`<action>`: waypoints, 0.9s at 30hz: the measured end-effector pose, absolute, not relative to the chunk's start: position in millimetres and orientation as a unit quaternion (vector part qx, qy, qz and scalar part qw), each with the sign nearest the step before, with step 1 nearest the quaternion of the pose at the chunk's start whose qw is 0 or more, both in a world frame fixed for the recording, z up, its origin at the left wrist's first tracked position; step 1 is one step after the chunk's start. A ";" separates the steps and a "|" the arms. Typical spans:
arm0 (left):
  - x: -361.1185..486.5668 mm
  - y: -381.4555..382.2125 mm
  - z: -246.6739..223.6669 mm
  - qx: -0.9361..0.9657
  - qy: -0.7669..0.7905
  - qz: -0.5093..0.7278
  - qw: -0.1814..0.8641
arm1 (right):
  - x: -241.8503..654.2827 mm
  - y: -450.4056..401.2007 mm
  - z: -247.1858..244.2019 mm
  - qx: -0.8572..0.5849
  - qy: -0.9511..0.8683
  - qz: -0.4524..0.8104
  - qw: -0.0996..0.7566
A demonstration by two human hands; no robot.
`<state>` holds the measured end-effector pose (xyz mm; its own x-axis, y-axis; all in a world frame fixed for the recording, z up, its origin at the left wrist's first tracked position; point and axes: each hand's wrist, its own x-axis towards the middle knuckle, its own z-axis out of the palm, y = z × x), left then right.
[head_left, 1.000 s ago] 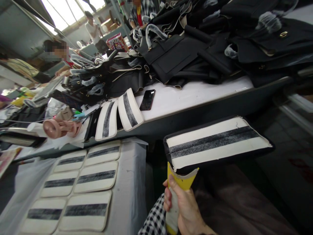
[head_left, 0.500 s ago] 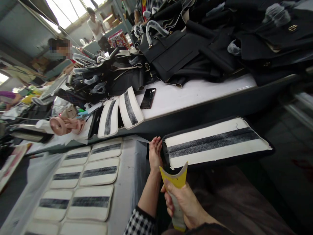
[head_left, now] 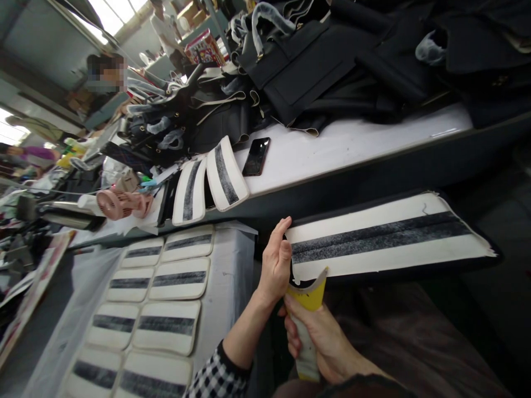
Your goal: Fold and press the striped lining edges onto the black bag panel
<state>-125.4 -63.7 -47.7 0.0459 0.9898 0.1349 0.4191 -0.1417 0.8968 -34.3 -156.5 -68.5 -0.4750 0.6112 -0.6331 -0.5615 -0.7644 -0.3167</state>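
Observation:
My right hand [head_left: 313, 334] is closed round the grey handle of a tool with a yellow, curved two-pointed head [head_left: 311, 293]. The tool's tips are by the near left corner of a long black piece with a white panel and dark middle stripe [head_left: 381, 239]. My left hand [head_left: 277, 265] lies against the left end of that piece, its fingers stretched along the edge, the palm side partly hidden. Further left, several white striped pads [head_left: 172, 326] lie in two columns on a covered surface [head_left: 226, 276].
Beyond, a white table [head_left: 323, 149] holds a phone [head_left: 256, 157], two striped pads [head_left: 226, 174], a pink fan [head_left: 118, 204] and a heap of black bags [head_left: 307, 66]. People are at the far left, one in white [head_left: 161, 27] standing.
My left hand has turned and moved up against the end of the long piece. The tool has shifted slightly right and nearer the corner. The view has shifted a little.

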 end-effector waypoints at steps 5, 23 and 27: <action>-123.2 -60.4 -47.1 0.646 0.580 0.387 0.311 | -31.6 -150.7 -68.9 -0.386 -0.024 0.872 0.300; -93.9 -42.2 -49.3 0.683 0.655 0.293 0.135 | -23.1 -147.9 -103.3 -0.417 -0.105 0.869 0.243; -84.6 -38.2 -46.9 0.693 0.662 0.275 0.074 | -15.5 -148.9 -108.1 -0.391 -0.123 0.875 0.260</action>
